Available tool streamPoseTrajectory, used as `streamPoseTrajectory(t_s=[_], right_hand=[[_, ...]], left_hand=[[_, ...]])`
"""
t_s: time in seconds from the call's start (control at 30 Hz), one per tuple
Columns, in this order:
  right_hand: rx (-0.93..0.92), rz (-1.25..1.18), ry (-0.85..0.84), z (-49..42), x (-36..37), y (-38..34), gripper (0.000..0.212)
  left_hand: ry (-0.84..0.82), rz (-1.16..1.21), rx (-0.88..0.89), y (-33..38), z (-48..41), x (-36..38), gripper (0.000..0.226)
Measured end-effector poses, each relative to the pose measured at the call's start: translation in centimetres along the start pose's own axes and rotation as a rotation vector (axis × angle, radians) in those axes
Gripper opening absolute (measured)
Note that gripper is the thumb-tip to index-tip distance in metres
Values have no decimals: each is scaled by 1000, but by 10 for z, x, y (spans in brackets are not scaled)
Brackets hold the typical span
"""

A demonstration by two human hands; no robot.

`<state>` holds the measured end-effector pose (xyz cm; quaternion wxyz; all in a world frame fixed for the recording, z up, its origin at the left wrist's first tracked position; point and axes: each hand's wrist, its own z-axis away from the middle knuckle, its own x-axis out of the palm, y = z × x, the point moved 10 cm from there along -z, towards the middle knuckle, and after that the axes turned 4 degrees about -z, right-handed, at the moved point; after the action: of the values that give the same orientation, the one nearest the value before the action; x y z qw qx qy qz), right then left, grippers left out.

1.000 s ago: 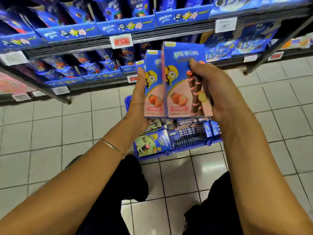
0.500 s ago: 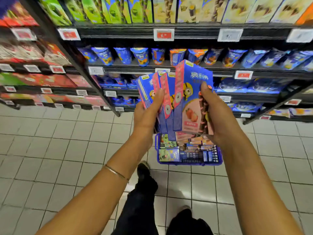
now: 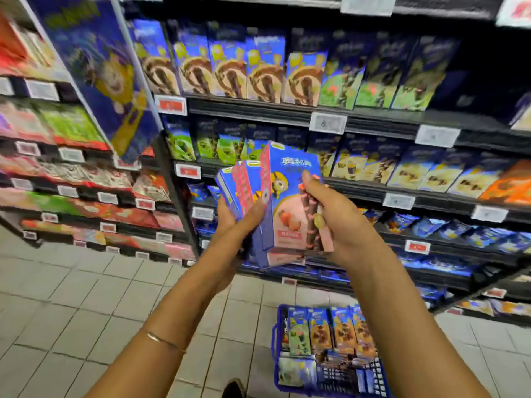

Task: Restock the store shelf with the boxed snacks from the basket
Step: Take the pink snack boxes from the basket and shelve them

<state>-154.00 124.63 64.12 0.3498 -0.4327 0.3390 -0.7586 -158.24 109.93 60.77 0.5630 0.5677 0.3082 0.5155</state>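
Both hands hold a small bunch of blue and pink snack boxes (image 3: 287, 202) up in front of the store shelf (image 3: 258, 112). The left hand (image 3: 234, 225) wraps round the left side of the bunch. The right hand (image 3: 342, 222) grips the right edge of the front box, with its thumb on the front. The boxes are fanned out a little and are not touching the shelf.

Behind them, rows of boxes (image 3: 230, 70) stand side by side along the front edges of the shelf boards: brown ones, green ones and yellow ones. The held bunch hides part of the middle row. Small price tags (image 3: 327, 122) hang on the front edges. A tall blue sign (image 3: 106, 76) sticks out from the shelf post on the left.

The blue basket (image 3: 275, 349) sits on the tiled floor (image 3: 86, 297), under the right arm and close to the bottom of the shelf. More boxes (image 3: 330, 331) stand in it. A thin bracelet (image 3: 163, 341) is on the left wrist.
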Motion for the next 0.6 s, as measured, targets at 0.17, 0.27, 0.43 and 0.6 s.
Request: streamPoseTrajectory(t_s=[0.17, 0.27, 0.43, 0.6], right_hand=[[-6, 21, -12, -32, 72, -30, 27], [-38, 47, -42, -46, 109, -49, 42], [-213, 152, -92, -62, 146, -94, 30], [-360, 258, -128, -80, 181, -154, 18]], left_hand=[[-41, 238, -49, 46, -36, -37, 90], [-39, 259, -4, 84, -49, -56, 83], [39, 103, 75, 144, -72, -73, 38], [11, -31, 154, 211, -100, -65, 18]])
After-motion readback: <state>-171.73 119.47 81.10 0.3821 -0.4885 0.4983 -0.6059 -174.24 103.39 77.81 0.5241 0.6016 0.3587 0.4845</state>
